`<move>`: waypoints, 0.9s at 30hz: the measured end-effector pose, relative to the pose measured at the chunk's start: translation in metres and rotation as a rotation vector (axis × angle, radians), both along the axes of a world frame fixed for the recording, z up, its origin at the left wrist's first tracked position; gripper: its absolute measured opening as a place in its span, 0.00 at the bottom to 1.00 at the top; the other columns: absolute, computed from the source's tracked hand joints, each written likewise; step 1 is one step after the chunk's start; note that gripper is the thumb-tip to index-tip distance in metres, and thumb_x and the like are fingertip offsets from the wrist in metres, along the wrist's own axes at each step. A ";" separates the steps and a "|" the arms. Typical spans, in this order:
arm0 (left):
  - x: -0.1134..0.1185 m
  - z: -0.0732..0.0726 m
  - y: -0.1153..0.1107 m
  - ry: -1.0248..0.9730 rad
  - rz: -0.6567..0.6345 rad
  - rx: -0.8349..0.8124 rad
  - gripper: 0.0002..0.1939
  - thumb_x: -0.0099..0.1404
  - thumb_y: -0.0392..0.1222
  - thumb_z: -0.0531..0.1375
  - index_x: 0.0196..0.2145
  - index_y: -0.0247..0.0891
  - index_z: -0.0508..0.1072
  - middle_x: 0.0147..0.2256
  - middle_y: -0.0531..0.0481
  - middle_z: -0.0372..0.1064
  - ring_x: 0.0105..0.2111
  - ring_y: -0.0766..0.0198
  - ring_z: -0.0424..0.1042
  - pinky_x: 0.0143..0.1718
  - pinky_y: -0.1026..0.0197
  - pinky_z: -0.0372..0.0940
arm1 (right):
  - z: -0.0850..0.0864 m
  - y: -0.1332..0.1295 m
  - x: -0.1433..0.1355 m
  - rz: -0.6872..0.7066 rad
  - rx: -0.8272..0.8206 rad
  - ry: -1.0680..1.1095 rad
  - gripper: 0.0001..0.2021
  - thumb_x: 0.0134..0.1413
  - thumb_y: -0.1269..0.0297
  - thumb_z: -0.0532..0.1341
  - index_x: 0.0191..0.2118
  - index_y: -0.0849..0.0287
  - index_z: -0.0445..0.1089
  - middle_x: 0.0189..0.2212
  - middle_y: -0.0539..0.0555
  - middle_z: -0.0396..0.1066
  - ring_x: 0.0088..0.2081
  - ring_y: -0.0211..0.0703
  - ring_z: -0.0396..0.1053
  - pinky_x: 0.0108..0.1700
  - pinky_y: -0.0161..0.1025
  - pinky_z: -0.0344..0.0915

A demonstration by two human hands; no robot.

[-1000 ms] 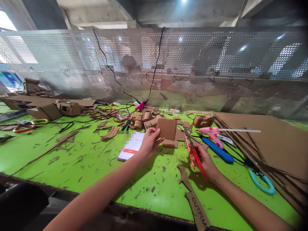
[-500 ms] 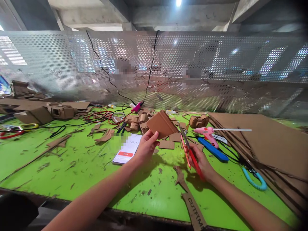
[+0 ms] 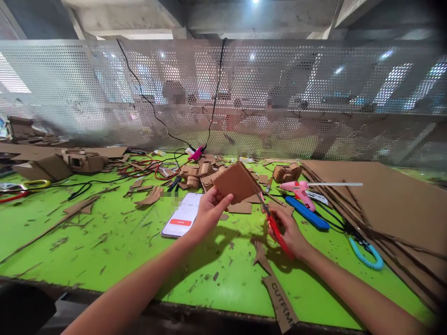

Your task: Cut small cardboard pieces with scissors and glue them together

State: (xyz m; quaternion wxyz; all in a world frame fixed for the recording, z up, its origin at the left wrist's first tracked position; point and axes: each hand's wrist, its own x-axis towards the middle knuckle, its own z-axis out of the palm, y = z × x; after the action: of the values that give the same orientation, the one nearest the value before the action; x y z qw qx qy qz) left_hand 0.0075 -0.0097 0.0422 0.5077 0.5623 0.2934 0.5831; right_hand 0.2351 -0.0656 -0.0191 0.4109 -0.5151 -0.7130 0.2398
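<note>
My left hand (image 3: 212, 210) pinches the lower left part of a brown cardboard piece (image 3: 236, 182), tilted above the table. In my right hand (image 3: 289, 232) are scissors with red handles (image 3: 278, 235), fingers wrapped round the grips. Their blades reach up to the cardboard's lower right corner; whether they touch it I cannot tell. Under my left wrist lies a phone (image 3: 179, 221) with a lit timer screen. A cardboard strip with printed letters (image 3: 279, 298) rests below my right hand.
On the right are a pink glue gun (image 3: 300, 190), a blue-handled tool (image 3: 307, 214), a turquoise coiled ring (image 3: 366, 255) and large cardboard sheets (image 3: 377, 200). Cardboard camera-like models (image 3: 287, 173), scraps and cables lie toward the back. A perforated metal screen (image 3: 244, 102) stands behind the green table (image 3: 122, 274).
The scissor blades have moved up to the cardboard's corner and their handles now look closer together. The cardboard has turned slightly. The whole view has shifted a little.
</note>
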 end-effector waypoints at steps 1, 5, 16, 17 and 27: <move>-0.001 0.002 0.000 -0.003 0.000 0.013 0.17 0.49 0.48 0.69 0.33 0.35 0.71 0.21 0.54 0.67 0.22 0.67 0.68 0.21 0.68 0.60 | 0.000 0.000 0.000 -0.001 0.009 -0.005 0.20 0.52 0.55 0.60 0.48 0.59 0.61 0.30 0.49 0.63 0.29 0.39 0.61 0.32 0.37 0.61; -0.003 0.007 -0.001 -0.011 -0.005 0.048 0.18 0.49 0.48 0.69 0.33 0.35 0.71 0.21 0.54 0.67 0.24 0.66 0.70 0.23 0.68 0.62 | 0.002 -0.001 -0.001 -0.007 0.034 -0.041 0.20 0.51 0.53 0.60 0.46 0.58 0.61 0.29 0.49 0.64 0.29 0.40 0.61 0.32 0.38 0.60; -0.003 0.006 -0.002 0.023 -0.013 0.071 0.18 0.51 0.48 0.69 0.34 0.34 0.72 0.23 0.53 0.71 0.21 0.70 0.68 0.23 0.68 0.64 | 0.001 -0.002 -0.002 0.020 -0.004 0.046 0.19 0.51 0.54 0.61 0.46 0.58 0.62 0.29 0.49 0.65 0.28 0.39 0.61 0.29 0.36 0.61; -0.003 0.006 -0.002 0.022 -0.013 0.074 0.18 0.51 0.48 0.69 0.34 0.34 0.72 0.23 0.53 0.71 0.21 0.69 0.69 0.23 0.68 0.64 | 0.002 -0.002 -0.002 0.017 -0.009 0.050 0.20 0.51 0.54 0.62 0.46 0.58 0.62 0.28 0.49 0.65 0.28 0.39 0.61 0.29 0.36 0.61; 0.001 -0.009 0.002 0.063 -0.221 0.030 0.23 0.55 0.54 0.65 0.39 0.35 0.65 0.31 0.47 0.75 0.24 0.62 0.76 0.19 0.67 0.63 | 0.003 -0.003 0.006 0.035 0.000 -0.059 0.21 0.52 0.54 0.60 0.49 0.59 0.61 0.34 0.54 0.67 0.30 0.42 0.64 0.34 0.40 0.64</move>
State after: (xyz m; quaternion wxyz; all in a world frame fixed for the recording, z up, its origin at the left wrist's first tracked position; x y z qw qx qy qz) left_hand 0.0088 -0.0074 0.0330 0.5507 0.6170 0.2367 0.5099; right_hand 0.2407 -0.0688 -0.0158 0.3854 -0.5094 -0.7337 0.2317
